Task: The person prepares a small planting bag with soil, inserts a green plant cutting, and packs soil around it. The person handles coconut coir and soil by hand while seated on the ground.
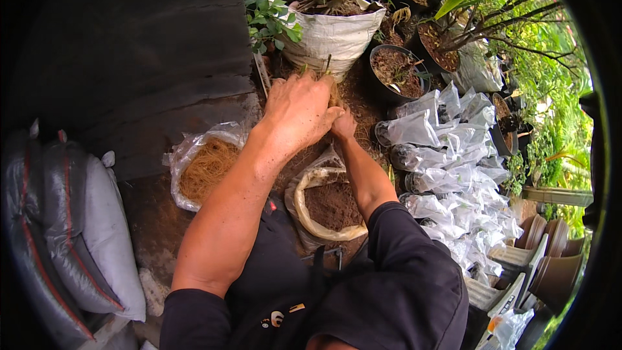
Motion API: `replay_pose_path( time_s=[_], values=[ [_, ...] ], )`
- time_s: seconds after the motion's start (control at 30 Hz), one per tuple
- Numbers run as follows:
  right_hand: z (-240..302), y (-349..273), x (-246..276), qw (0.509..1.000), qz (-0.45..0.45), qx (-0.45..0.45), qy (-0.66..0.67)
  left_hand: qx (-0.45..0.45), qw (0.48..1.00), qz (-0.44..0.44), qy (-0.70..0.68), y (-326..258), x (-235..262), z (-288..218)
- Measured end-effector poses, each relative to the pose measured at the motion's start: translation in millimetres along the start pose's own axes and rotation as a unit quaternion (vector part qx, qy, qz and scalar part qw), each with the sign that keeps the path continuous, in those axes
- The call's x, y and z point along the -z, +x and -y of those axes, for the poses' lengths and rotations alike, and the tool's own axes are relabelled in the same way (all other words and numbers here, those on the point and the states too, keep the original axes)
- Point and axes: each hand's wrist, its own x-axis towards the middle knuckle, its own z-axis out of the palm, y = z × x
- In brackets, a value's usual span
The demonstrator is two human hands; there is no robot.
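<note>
My left hand [298,107] is stretched out over the ground, back of the hand up, its fingers curled down and mostly hidden. Just beside it, my right hand [344,124] is closed and partly covered by the left. Between the two hands shows a clump of brown fibre [335,96], with a thin dark stem rising beyond the left fingers. Below my hands stands an open pale bag of dark soil [332,206]. A clear plastic bag of coconut fibre [210,170] lies left of my left forearm.
A white sack planter [330,39] with a thick-stemmed plant stands just beyond my hands. Black pots [396,74] are to its right. Rows of small plastic-covered bags [447,175] fill the right side. Full sacks [97,233] lean at the left; brown pots [554,259] are stacked lower right.
</note>
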Motion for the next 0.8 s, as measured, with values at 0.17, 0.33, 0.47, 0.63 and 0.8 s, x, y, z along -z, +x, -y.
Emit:
replay_pose_path(
  time_s=[0.17,0.33,0.47,0.63,0.8],
  values=[
    [-12.5,12.9,0.9,0.995,0.095,0.005,-0.028,-0.009,0.999,0.029,-0.014,7.4,-8.0,1.3],
    [-39.0,-4.7,27.1,0.996,-0.05,0.035,0.068,0.015,0.994,0.111,-0.02,14.6,-10.5,-0.5],
    [-82.7,-45.5,61.1,0.984,-0.09,-0.056,0.142,0.026,0.985,0.166,-0.035,17.6,-14.3,-3.7],
    [-126.2,-100.1,75.3,0.964,0.066,-0.226,0.126,0.016,0.978,0.206,-0.024,8.2,-18.3,-16.1],
    [-144.8,-146.0,68.3,0.949,0.216,-0.169,0.158,0.0,0.982,0.188,-0.027,-2.9,-15.4,-26.5]
  ],
)
